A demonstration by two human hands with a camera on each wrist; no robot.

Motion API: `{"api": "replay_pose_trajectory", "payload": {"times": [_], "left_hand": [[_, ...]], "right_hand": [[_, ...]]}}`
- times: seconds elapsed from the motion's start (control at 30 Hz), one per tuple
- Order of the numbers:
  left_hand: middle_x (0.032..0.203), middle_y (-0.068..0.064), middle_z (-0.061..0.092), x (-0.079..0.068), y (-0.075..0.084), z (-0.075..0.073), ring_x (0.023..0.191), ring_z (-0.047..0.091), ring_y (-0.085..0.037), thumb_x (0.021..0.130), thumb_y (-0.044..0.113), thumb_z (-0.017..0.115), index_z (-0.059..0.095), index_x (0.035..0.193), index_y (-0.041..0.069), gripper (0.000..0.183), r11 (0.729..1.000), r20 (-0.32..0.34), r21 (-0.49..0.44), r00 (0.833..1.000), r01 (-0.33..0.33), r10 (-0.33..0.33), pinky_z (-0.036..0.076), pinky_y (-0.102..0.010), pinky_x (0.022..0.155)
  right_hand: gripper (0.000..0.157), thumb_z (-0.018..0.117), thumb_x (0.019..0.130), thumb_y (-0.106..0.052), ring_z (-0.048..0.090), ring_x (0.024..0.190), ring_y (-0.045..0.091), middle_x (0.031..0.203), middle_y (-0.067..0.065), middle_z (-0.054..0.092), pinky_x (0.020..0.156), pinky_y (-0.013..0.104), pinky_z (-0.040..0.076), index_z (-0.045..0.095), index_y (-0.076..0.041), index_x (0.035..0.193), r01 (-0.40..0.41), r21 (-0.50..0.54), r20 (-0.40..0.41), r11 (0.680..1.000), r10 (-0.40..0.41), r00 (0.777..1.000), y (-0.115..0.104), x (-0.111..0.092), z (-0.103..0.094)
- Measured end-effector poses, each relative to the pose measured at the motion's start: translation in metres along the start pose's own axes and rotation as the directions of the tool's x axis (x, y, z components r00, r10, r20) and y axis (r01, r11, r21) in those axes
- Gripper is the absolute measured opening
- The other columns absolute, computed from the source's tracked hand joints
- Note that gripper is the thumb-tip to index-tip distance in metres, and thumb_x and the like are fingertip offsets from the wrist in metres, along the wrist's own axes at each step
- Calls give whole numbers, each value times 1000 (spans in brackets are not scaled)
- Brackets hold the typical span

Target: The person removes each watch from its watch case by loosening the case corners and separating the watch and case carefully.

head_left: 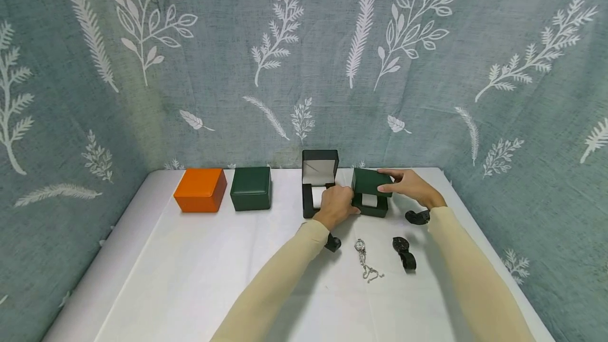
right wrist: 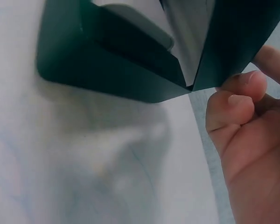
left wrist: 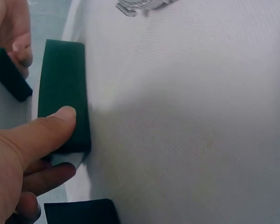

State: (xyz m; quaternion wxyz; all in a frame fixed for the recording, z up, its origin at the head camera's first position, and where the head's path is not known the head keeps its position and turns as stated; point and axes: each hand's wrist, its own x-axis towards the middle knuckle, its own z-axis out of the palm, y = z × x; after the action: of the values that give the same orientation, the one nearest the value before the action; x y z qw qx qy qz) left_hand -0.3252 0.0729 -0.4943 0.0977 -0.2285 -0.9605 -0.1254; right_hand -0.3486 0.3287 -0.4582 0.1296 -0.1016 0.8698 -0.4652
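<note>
- Your left hand (head_left: 335, 206) had its grip clamped on the lower part of the open green box (head_left: 370, 191).
- Your right hand (head_left: 411, 187) pinched its lid (head_left: 364, 178).
- It stood far on the table (head_left: 180, 278), right of the dark box (head_left: 319, 172).

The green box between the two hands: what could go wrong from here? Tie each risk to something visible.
If the right hand slips, the raised lid of the green box might fall shut. The left hand overlaps the open black box in the head view and could nudge it. The left sleeve, partly covering a black strap there, might brush it along the table.
</note>
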Motion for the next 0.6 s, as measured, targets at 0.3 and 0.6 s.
{"api": "replay_pose_trajectory", "payload": {"times": [0.3, 0.6], "left_hand": [[55, 7, 55, -3, 2, -1, 52, 52, -9, 79, 51, 87, 69, 70, 21, 36, 999, -9, 38, 1000, -17, 17, 42, -27, 49], [56, 6, 55, -5, 2, 3, 53, 52, -9, 80, 51, 86, 61, 63, 21, 43, 998, -9, 58, 1000, -20, 20, 43, -29, 49]], "right_hand": [[70, 71, 96, -49, 35, 67, 17, 86, 0, 40, 79, 47, 37, 49, -16, 154, -20, 133, -44, 991, 26, 999, 1, 8, -1], [97, 55, 92, -75, 43, 72, 14, 91, 1, 43, 78, 37, 45, 34, -2, 153, -152, 281, -133, 948, 195, 972, -13, 17, 8]]}}
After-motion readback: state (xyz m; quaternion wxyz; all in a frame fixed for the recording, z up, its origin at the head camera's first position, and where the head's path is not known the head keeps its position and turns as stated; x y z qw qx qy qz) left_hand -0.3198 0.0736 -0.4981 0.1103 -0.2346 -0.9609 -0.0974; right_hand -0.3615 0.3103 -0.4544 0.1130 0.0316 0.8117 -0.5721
